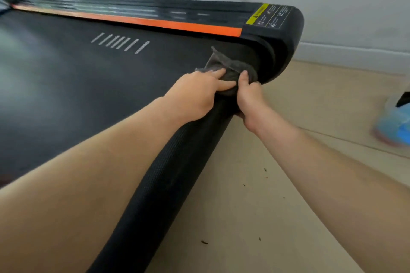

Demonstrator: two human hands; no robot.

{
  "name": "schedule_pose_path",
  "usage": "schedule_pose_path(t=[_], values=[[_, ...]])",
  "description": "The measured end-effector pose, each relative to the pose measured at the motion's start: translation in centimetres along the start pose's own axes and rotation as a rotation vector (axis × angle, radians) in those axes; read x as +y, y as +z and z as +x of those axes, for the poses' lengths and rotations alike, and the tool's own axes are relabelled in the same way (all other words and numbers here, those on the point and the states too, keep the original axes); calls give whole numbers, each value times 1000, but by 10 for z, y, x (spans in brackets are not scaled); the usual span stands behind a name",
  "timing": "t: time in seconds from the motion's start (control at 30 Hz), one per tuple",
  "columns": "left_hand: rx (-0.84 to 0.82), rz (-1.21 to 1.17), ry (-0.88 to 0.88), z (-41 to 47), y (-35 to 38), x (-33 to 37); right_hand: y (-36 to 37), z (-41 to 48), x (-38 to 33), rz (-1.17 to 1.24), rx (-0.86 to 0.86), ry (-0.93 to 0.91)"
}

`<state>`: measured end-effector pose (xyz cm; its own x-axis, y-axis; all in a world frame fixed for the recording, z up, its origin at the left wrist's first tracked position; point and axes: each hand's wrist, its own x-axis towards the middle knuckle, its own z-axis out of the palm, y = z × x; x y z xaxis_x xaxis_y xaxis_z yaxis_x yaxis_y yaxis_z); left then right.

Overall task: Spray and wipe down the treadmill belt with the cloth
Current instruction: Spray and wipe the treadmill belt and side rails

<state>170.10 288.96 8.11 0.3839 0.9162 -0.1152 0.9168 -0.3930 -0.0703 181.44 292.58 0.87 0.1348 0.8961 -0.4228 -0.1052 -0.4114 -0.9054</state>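
Note:
The black treadmill belt (88, 86) fills the left of the view and curves down over its rear roller toward me. A grey cloth (224, 64) lies bunched on the belt's rear right corner. My left hand (199, 93) rests on the belt edge with its fingers and thumb pinching the cloth. My right hand (249, 97) comes in from the floor side, its thumb pressed on the cloth and its fingers curled under the belt's end, partly hidden.
An orange strip (155, 23) and a black side rail with a yellow warning label (269, 16) run along the belt's far side. Beige floor (255, 195) with dark crumbs lies to the right. A blurred blue spray bottle (397, 124) sits at the right edge. White wall behind.

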Motion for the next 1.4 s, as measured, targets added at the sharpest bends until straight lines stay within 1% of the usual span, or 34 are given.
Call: schedule_pose_path(t=[0.03, 0.1, 0.2, 0.33, 0.4, 0.53, 0.6, 0.67, 0.73, 0.8, 0.87, 0.9, 0.93, 1.03, 1.07, 1.1, 1.17, 1.2, 1.23, 1.27, 1.3, 1.33, 1.37, 1.4], values=[[1, -18, -16, -18, 1, 2, 5, -12, 6, -42, 19, -34], [1, -47, -31, -51, 1, 6, 11, -45, 23, -101, 29, -38], [4, -129, -5, -102, 5, 3, 19, -101, 54, -126, -68, 19], [91, -164, 8, -178, 20, -8, 24, -160, 82, -191, -193, 69], [64, -162, -53, -223, 25, -10, 30, -195, 94, -257, -291, 102], [62, -137, -58, -287, 29, -15, 29, -250, 118, -361, -479, 193], [41, -131, -88, -327, 29, -15, 30, -279, 127, -413, -656, 270], [28, -164, -127, -351, 29, -9, 25, -289, 131, -394, -791, 365], [37, -183, -122, -368, 25, -4, 15, -286, 125, -386, -831, 351], [67, -169, -111, -372, 18, -3, 0, -277, 106, -385, -828, 231], [144, -174, -115, -360, 11, -9, -11, -264, 78, -432, -776, 41], [191, -239, -146, -351, 8, -10, -14, -255, 64, -485, -748, -61], [228, -346, -213, -341, 2, -12, -15, -245, 50, -551, -728, -147], [279, -687, -464, -312, -13, -22, -11, -219, 15, -696, -709, -290], [321, -761, -498, -305, -17, -26, -8, -212, 6, -705, -694, -328], [382, -784, -501, -299, -20, -30, -4, -207, -5, -699, -677, -382], [484, -655, -487, -289, -26, -32, 10, -197, -25, -646, -614, -570], [518, -552, -489, -286, -28, -34, 19, -191, -35, -604, -551, -726], [525, -476, -484, -282, -31, -35, 28, -186, -43, -580, -483, -901], [496, -427, -473, -279, -33, -36, 36, -182, -50, -594, -426, -1070], [425, -378, -456, -276, -37, -35, 42, -179, -56, -639, -390, -1204], [328, -330, -446, -275, -39, -34, 45, -176, -58, -710, -416, -1259], [239, -300, -461, -273, -38, -34, 45, -174, -58, -852, -490, -1244], [195, -283, -486, -271, -36, -33, 43, -175, -55, -1089, -602, -1172]])
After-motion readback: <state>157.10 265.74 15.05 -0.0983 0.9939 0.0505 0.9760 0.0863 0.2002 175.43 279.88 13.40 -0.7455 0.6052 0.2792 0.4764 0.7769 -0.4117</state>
